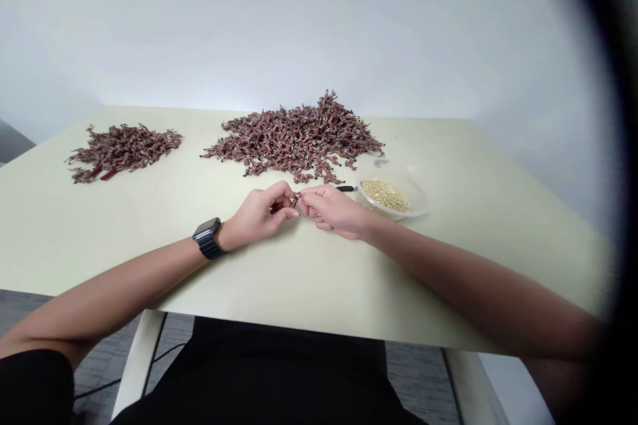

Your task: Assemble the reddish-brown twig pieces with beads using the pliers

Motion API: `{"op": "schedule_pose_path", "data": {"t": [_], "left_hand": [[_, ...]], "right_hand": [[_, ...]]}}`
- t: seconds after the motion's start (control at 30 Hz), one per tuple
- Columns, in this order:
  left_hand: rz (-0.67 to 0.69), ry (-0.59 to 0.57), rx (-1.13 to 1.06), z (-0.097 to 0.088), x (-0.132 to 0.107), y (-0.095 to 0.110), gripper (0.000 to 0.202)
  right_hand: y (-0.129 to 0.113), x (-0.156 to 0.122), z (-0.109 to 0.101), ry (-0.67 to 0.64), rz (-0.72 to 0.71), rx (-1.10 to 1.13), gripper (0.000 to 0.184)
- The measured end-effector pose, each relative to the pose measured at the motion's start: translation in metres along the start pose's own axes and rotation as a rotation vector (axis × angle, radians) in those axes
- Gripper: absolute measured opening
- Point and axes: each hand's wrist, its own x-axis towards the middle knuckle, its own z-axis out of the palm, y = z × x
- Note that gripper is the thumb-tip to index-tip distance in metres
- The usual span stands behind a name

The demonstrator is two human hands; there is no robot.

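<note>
My left hand and my right hand meet at the middle of the pale table. Both pinch one small dark red dried pod between their fingertips. A black watch sits on my left wrist. A big heap of the same dried red pods lies just beyond my hands. A clear bowl holding yellowish seeds stands right beside my right hand. A small black object lies between that hand and the bowl.
A smaller heap of dried pods lies at the far left of the table. A white wall rises behind the table. The near edge of the table runs just above my lap.
</note>
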Motion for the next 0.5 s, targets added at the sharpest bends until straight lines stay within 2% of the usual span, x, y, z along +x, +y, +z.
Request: {"op": "schedule_pose_path", "data": {"t": [0.1, 0.17, 0.23, 0.3, 0.4, 0.43, 0.5], "left_hand": [[0.134, 0.031, 0.195, -0.001, 0.000, -0.002, 0.013], [0.170, 0.037, 0.229, 0.000, 0.000, -0.004, 0.011], [0.104, 0.032, 0.135, 0.002, 0.001, -0.005, 0.014], [-0.018, 0.018, -0.076, 0.004, 0.003, -0.007, 0.019], [-0.152, -0.003, -0.387, 0.005, 0.006, -0.009, 0.025], [-0.177, -0.010, -0.448, 0.005, 0.007, -0.009, 0.027], [-0.213, -0.027, -0.515, 0.004, 0.008, -0.010, 0.030]], "right_hand": [[-0.005, 0.000, -0.005, -0.159, 0.217, 0.298, 0.021], [-0.007, 0.001, -0.006, -0.201, 0.256, 0.346, 0.023], [-0.007, 0.001, -0.005, -0.158, 0.219, 0.266, 0.021], [-0.005, 0.001, -0.002, -0.034, 0.067, 0.032, 0.022], [0.002, 0.000, 0.001, 0.166, -0.312, -0.504, 0.027], [0.005, -0.001, 0.000, 0.200, -0.425, -0.676, 0.026], [0.010, -0.001, -0.003, 0.223, -0.563, -0.944, 0.023]]}}
